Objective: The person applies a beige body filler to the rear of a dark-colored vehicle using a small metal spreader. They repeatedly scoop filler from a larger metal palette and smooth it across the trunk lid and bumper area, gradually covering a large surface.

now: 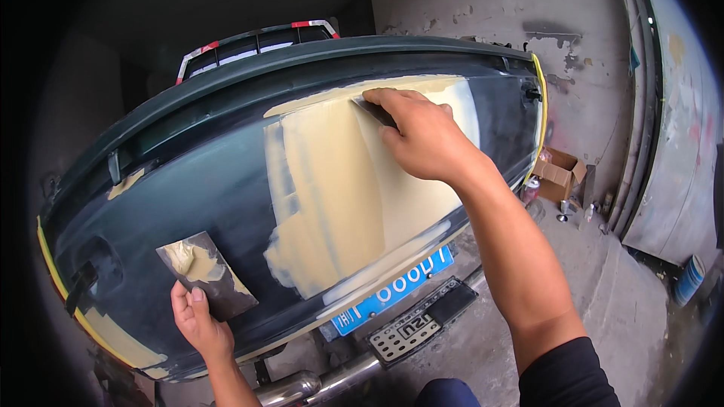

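Observation:
My right hand (pixel 415 136) grips a thin dark spreader (pixel 371 111), its edge against the upper part of a broad cream filler patch (pixel 317 188) on a dark green-grey vehicle tailgate (pixel 505 128). The patch has uneven edges and pale streaks. At the lower left, my left hand (pixel 197 316) holds a square metal mixing board (pixel 224 291) up in front of the tailgate, with a lump of cream filler on it. Smaller cream patches show at the tailgate's left, and yellow tape (pixel 47 252) runs along its side edges.
A step bumper (pixel 437 316) and blue licence plate (pixel 351 315) sit below the tailgate. On the concrete floor (pixel 603 309) at right are a cardboard box (pixel 554 181), small items and a blue can (pixel 688 280), beside a worn wall (pixel 573 15) and metal door (pixel 675 166).

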The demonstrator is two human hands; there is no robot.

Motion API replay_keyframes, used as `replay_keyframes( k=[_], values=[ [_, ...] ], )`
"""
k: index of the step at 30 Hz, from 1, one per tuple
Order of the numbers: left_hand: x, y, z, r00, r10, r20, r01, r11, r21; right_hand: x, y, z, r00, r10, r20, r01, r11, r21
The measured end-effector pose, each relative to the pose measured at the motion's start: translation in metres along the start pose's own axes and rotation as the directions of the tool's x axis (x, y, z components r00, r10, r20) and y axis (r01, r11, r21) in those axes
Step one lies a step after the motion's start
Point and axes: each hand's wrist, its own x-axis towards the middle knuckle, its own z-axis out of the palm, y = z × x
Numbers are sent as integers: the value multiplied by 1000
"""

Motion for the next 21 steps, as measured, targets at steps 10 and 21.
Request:
replay_keyframes(
  k=[10, 21],
  values=[
    [-3, -4, -2, 999, 23, -30, -23, 1000, 14, -18, 1, 6, 999, -5, 32, 7, 999, -45],
    [-3, 0, -1, 1000, -4, -29, 4, 1000, -12, -6, -8, 15, 1000, 0, -25, -1, 1000, -30]
  ],
)
